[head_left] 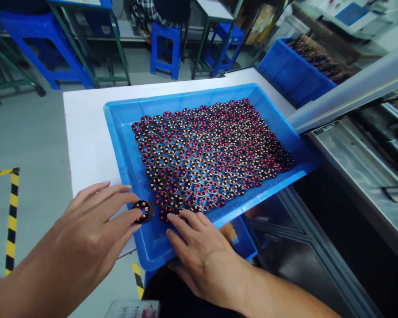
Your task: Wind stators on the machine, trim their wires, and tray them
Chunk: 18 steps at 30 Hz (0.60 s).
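A blue plastic tray (122,132) lies tilted on a white table (86,128), packed with several rows of small round wound-coil parts (205,150) in black, red and copper. My left hand (93,229) pinches one round coil part (144,211) between thumb and fingertips at the tray's near left corner. My right hand (199,247) lies in the tray's near end, fingers stretched out flat, fingertips touching the nearest coil parts (172,212).
A second blue bin (292,75) of dark parts stands at the back right, beside a grey metal machine bed (358,163). Blue stools (166,48) and green-framed benches stand behind. Yellow-black floor tape (12,212) runs at the left.
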### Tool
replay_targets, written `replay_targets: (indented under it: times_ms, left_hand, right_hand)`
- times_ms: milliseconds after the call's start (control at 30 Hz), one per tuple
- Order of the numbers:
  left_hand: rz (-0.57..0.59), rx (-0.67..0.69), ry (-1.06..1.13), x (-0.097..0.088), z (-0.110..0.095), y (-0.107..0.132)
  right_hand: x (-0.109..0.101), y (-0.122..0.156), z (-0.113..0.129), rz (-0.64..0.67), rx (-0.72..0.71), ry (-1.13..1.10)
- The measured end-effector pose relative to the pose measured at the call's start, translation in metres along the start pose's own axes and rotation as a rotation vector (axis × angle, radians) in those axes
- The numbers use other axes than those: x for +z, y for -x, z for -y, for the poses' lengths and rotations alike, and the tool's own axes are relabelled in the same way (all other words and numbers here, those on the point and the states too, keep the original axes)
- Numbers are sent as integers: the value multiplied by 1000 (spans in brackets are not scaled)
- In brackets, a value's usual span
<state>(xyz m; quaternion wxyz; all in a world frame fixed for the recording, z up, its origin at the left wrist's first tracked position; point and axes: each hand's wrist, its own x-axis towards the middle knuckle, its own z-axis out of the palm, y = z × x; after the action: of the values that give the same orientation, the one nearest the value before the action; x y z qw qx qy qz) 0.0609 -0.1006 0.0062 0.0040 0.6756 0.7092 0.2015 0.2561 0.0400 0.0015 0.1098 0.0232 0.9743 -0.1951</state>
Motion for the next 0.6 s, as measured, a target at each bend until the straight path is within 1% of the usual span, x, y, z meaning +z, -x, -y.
replay_targets:
  times_ms: [200,300,467,600]
  left_hand:
    - [14,60,-49,2,-10,-7]
    - [39,76,-89,5,-13,-12]
    - [63,43,-130,10,-11,-16]
    - [82,27,-136,12,-7,-16]
  right_hand:
    - [-11,-9,-10,95,-6,-59]
    - [-14,-11,-13,104,-32,-78]
    - [-15,-14,-14,118,-57,-53]
    - [-18,-16,-16,131,-105,-63]
